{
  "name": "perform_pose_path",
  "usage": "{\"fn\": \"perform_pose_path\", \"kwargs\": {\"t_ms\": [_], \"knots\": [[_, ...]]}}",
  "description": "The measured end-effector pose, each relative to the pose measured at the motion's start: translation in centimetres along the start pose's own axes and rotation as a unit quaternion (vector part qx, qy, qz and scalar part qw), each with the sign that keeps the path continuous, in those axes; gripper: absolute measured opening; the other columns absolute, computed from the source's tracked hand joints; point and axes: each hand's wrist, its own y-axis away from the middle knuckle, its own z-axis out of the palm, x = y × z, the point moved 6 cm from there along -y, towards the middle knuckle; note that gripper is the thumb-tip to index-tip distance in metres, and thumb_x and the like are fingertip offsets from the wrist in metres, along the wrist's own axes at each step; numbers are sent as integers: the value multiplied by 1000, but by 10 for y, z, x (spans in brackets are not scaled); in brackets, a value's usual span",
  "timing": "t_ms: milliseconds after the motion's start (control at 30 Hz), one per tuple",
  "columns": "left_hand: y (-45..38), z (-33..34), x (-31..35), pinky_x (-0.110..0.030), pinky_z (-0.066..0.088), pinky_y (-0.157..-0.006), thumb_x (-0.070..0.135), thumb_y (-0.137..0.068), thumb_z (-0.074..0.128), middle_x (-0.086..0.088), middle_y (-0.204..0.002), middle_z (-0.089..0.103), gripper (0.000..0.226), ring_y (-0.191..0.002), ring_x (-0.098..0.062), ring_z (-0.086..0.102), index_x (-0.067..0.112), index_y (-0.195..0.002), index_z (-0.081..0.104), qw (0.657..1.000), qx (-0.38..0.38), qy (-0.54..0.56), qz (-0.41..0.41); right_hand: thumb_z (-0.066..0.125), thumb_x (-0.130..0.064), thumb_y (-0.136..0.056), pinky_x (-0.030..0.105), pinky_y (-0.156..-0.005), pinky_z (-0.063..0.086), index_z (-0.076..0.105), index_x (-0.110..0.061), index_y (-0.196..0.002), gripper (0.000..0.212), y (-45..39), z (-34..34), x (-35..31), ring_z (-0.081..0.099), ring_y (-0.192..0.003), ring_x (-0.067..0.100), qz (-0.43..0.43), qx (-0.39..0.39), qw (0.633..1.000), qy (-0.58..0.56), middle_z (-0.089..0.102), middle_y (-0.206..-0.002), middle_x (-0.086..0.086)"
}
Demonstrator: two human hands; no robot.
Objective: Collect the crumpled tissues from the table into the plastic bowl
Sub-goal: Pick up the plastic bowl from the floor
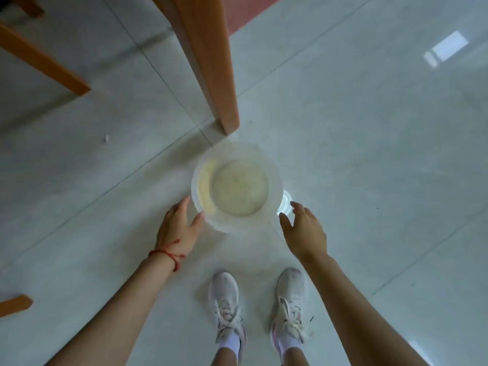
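Both hands, the left hand (177, 228) touching and the right hand (303, 229) beside, spread around the empty plastic bowl (236, 187) on the floor (369, 154) by a table leg (211, 62); no tissues visible, collection seemingly unstarted.

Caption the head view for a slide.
Both open hands, left and right, reach for the plastic bowl on the floor beside a wooden table leg.

Plastic bowl (235, 186): outline blurred, rim and wall smeared together; contents cannot be told; its near wall hides the floor between the two hands. Left hand (177, 228): fingertips blur at the bowl's wall, contact uncertain. Table leg (208, 56) beyond the bowl: cut off by the top edge; tabletop out of view.
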Motion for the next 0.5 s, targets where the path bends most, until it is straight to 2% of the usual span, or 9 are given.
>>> {"fn": "perform_pose_path", "kwargs": {"t_ms": [167,300,400,500], "knots": [[-46,27,-14,-39,31,-106,28,-87,54,-20,-143,40,61,-132,-32,37,6,-139,30,1000,16,-13,-4,41,-37,-94,41,-93,40,27,-14,-139,52,-35,26,18,44,-124,28,12,-4,1000,-6,46,-138,6],[-60,38,-20,-40,30,-106,22,-88,53,-21,-145,35,64,-132,-35,35,5,-142,22,998,53,-9,-22,43,-41,-92,43,-95,43,29,-15,-139,55,-56,40,25,48,-122,24,5,-2,999,-42,52,-135,5],[-70,45,-32,-44,40,-102,16,-86,52,-20,-132,52,49,-120,-38,48,5,-132,38,998,61,13,-32,46,-34,-92,44,-93,45,36,-15,-135,48,-67,47,23,53,-116,25,2,10,996,-94,60,-126,5],[-75,47,-38,-36,41,-96,7,-83,52,-15,-123,60,44,-113,-34,54,8,-127,47,994,70,58,-65,48,-20,-91,37,-86,47,43,-12,-129,39,-71,50,21,57,-107,27,4,19,990,-141,65,-116,9]]}}
